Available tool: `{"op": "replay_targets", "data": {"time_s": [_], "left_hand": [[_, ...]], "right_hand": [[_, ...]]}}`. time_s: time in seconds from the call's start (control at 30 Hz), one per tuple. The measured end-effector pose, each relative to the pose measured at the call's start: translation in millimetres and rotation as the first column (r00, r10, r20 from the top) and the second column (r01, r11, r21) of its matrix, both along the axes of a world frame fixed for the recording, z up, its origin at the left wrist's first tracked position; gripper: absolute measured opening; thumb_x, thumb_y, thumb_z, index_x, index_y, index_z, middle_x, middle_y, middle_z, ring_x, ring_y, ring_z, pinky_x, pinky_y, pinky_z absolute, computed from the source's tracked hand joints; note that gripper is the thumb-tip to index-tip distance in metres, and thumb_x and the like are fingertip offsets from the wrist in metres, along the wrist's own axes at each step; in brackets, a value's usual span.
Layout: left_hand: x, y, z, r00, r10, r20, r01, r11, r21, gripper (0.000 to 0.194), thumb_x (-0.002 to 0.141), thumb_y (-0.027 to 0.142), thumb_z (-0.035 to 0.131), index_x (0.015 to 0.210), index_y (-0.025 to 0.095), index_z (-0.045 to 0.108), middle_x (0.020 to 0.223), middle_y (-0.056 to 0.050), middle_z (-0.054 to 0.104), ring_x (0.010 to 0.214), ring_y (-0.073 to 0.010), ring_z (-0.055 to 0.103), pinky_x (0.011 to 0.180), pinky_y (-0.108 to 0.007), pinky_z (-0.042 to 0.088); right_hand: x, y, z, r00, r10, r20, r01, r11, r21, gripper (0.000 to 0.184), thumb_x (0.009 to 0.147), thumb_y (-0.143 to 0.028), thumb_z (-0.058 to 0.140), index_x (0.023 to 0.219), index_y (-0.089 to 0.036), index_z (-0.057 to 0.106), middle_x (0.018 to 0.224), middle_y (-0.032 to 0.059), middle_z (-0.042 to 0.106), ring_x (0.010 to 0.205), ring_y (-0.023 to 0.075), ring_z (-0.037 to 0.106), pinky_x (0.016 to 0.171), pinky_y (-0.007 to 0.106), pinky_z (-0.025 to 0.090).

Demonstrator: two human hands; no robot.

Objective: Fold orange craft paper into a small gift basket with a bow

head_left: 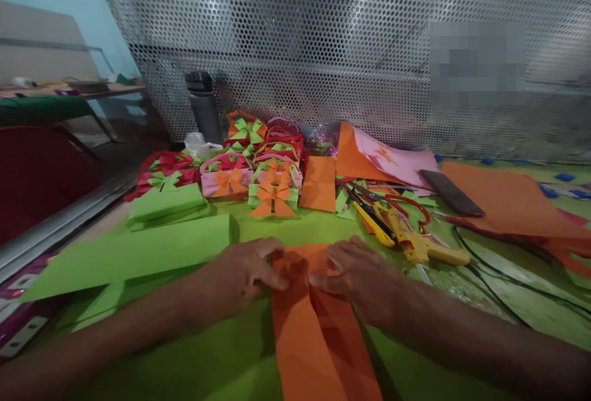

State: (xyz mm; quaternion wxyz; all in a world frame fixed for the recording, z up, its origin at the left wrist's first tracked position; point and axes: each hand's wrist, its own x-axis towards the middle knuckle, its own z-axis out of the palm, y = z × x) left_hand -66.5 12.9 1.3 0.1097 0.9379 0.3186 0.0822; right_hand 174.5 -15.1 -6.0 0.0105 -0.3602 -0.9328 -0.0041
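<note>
An orange paper strip (318,339) lies lengthwise on a green sheet (231,358) in front of me, folded along its length. My left hand (240,275) presses on its far end from the left, fingers pinched on the paper. My right hand (360,271) does the same from the right, fingertips on the fold. The two hands nearly touch at the strip's top.
Several finished paper baskets with bows (249,170) stand at the back. Folded green sheets (133,253) lie left. Scissors (373,216), a yellow glue gun (425,244) with black cord, a phone (450,191), and orange (508,204) and pink paper (397,161) lie right. A perforated metal screen (323,37) stands behind.
</note>
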Motion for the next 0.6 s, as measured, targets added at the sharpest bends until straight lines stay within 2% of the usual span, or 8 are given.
{"op": "replay_targets", "data": {"time_s": [0.03,0.1,0.17,0.27,0.33,0.4,0.5,0.6], "left_hand": [[-1,4,-2.1,0.998,0.011,0.056,-0.006,0.997,-0.081,0.032,0.085,0.014,0.044,0.1,0.032,0.065,0.101,0.001,0.059,0.08,-0.0112,0.057,0.07,-0.019,0.042],[-2,12,-6.5,0.985,0.13,0.114,-0.115,0.985,-0.131,0.028,0.088,0.022,0.042,0.11,0.023,0.06,0.101,-0.004,0.061,0.089,-0.0155,0.057,0.077,-0.025,0.042],[0,18,-9.3,0.963,0.248,0.102,-0.233,0.963,-0.137,0.034,0.085,0.034,0.049,0.112,0.016,0.056,0.11,-0.009,0.059,0.099,-0.0214,0.054,0.085,-0.032,0.041],[7,19,-9.8,0.951,0.299,0.073,-0.288,0.948,-0.133,0.05,0.075,0.044,0.058,0.114,0.012,0.054,0.117,-0.014,0.055,0.104,-0.0273,0.051,0.088,-0.038,0.039],[11,17,-9.4,0.95,0.306,0.066,-0.295,0.945,-0.139,0.051,0.073,0.042,0.06,0.114,0.013,0.053,0.115,-0.013,0.056,0.101,-0.0261,0.052,0.085,-0.036,0.04],[15,17,-9.6,0.95,0.307,0.06,-0.294,0.942,-0.159,0.048,0.073,0.04,0.059,0.113,0.015,0.053,0.104,-0.009,0.06,0.088,-0.0222,0.056,0.076,-0.031,0.043],[16,20,-11.1,0.952,0.303,0.047,-0.287,0.936,-0.203,0.037,0.071,0.038,0.058,0.102,0.017,0.057,0.08,-0.002,0.06,0.067,-0.0165,0.055,0.059,-0.025,0.04],[15,25,-11.9,0.952,0.303,0.04,-0.286,0.93,-0.23,0.025,0.067,0.031,0.058,0.088,0.017,0.058,0.071,0.001,0.056,0.062,-0.0144,0.051,0.055,-0.023,0.036]], "right_hand": [[-1,0,0.0,0.999,-0.031,-0.035,0.03,1.0,-0.008,0.029,0.079,-0.013,0.048,0.098,-0.031,0.061,0.082,0.0028,0.051,0.077,0.0189,0.045,0.069,0.034,0.031],[-3,4,0.1,0.984,-0.125,-0.125,0.121,0.992,-0.041,0.023,0.081,-0.012,0.046,0.091,-0.025,0.063,0.084,0.003,0.052,0.077,0.0176,0.046,0.068,0.031,0.033],[-4,10,-0.4,0.948,-0.237,-0.214,0.222,0.971,-0.09,0.021,0.081,-0.014,0.049,0.097,-0.02,0.061,0.092,0.0052,0.054,0.084,0.0183,0.049,0.073,0.031,0.036],[-4,22,-3.7,0.907,-0.318,-0.275,0.291,0.947,-0.137,0.036,0.079,-0.021,0.055,0.114,-0.013,0.052,0.106,0.011,0.055,0.099,0.0218,0.049,0.083,0.034,0.037],[-4,30,-7.3,0.903,-0.319,-0.29,0.289,0.947,-0.143,0.043,0.077,-0.024,0.056,0.118,-0.011,0.049,0.111,0.0127,0.055,0.103,0.0224,0.048,0.085,0.034,0.036],[-3,37,-10.7,0.902,-0.312,-0.298,0.277,0.948,-0.153,0.042,0.076,-0.027,0.058,0.115,-0.012,0.051,0.109,0.0123,0.056,0.101,0.0222,0.05,0.084,0.033,0.037],[-5,41,-12.6,0.906,-0.294,-0.304,0.254,0.953,-0.164,0.03,0.075,-0.029,0.058,0.1,-0.013,0.057,0.098,0.0092,0.059,0.091,0.0211,0.053,0.077,0.032,0.038],[-6,40,-10.0,0.908,-0.279,-0.311,0.235,0.957,-0.171,0.019,0.075,-0.03,0.058,0.084,-0.013,0.059,0.085,0.0057,0.058,0.08,0.0187,0.052,0.069,0.029,0.037]]}}
